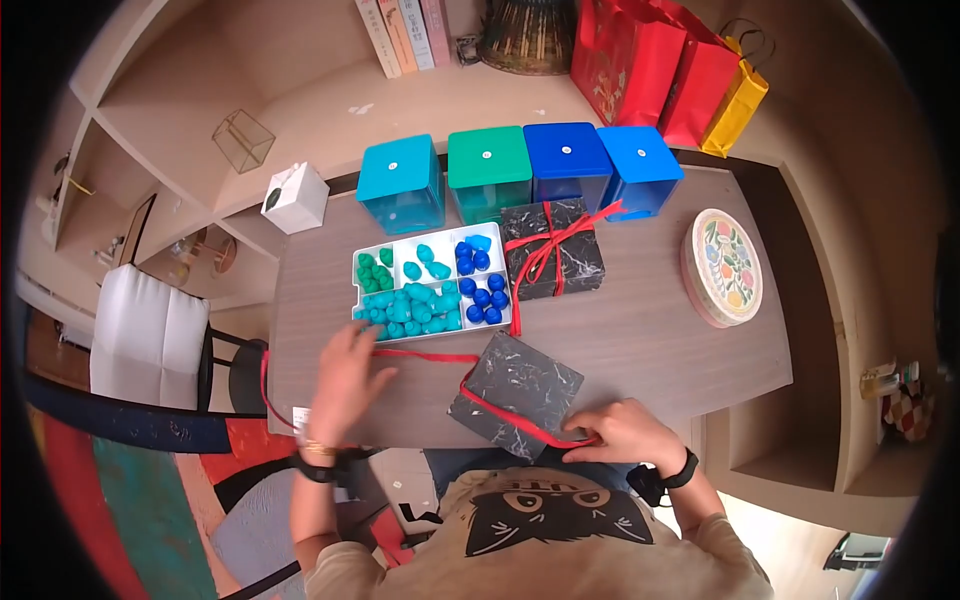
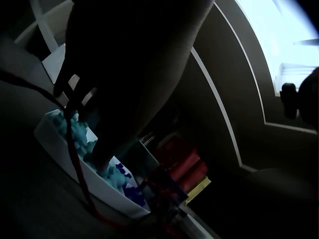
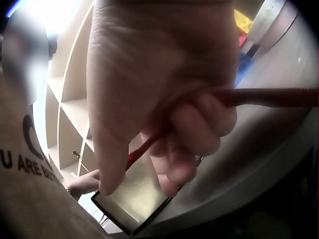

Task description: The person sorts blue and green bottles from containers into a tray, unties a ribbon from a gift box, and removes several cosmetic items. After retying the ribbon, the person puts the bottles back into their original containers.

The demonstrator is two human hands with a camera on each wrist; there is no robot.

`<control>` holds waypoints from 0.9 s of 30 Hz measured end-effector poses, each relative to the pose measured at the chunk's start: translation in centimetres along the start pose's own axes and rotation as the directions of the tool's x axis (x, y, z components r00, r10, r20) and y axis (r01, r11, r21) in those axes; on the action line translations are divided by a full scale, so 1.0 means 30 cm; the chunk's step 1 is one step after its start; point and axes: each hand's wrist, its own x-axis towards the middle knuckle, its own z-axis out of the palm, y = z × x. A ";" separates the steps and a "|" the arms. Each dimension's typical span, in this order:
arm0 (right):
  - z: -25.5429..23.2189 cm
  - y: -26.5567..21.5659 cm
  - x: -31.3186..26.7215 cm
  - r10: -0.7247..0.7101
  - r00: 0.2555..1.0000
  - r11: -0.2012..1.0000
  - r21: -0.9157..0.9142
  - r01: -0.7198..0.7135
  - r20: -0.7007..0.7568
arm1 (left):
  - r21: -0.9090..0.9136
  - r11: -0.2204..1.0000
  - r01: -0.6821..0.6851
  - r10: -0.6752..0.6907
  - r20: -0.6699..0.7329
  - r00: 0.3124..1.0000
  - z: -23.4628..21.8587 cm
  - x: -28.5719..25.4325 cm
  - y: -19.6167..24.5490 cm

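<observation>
A black marble-patterned box (image 1: 530, 380) lies slanted at the table's front edge, with a red ribbon (image 1: 505, 412) across it. My right hand (image 1: 630, 437) is at the box's right corner; in the right wrist view its curled fingers (image 3: 192, 129) grip the ribbon, which passes through them. Another stretch of ribbon runs left from the box toward my left hand (image 1: 348, 385). That hand hovers by the front left corner of a white divided tray (image 1: 400, 338), its fingers loosely extended. Green, teal and blue pieces (image 1: 410, 308) fill the tray's compartments. The left wrist view is dark.
Behind the tray stand several lidded boxes in teal, green and blue (image 1: 567, 152). A second marbled box (image 1: 575, 270) with a red bow sits right of the tray. A round floral tin (image 1: 725, 268) stands at right, a white tissue box (image 1: 296, 198) at back left. Shopping bags (image 1: 630, 60) stand on the shelf.
</observation>
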 end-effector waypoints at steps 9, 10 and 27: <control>0.036 -0.017 0.029 0.041 0.995 0.987 0.159 -0.027 -0.086 | -0.617 0.773 0.148 0.081 0.326 0.942 0.183 0.021 0.185; 0.036 -0.021 0.034 0.059 0.994 0.983 0.181 -0.042 -0.090 | -0.634 0.767 0.097 0.126 0.297 0.947 0.184 0.025 0.181; -0.021 0.049 0.021 0.237 0.969 0.920 0.336 -0.200 -0.074 | -0.623 0.773 -0.121 0.231 0.099 0.968 0.302 -0.068 0.319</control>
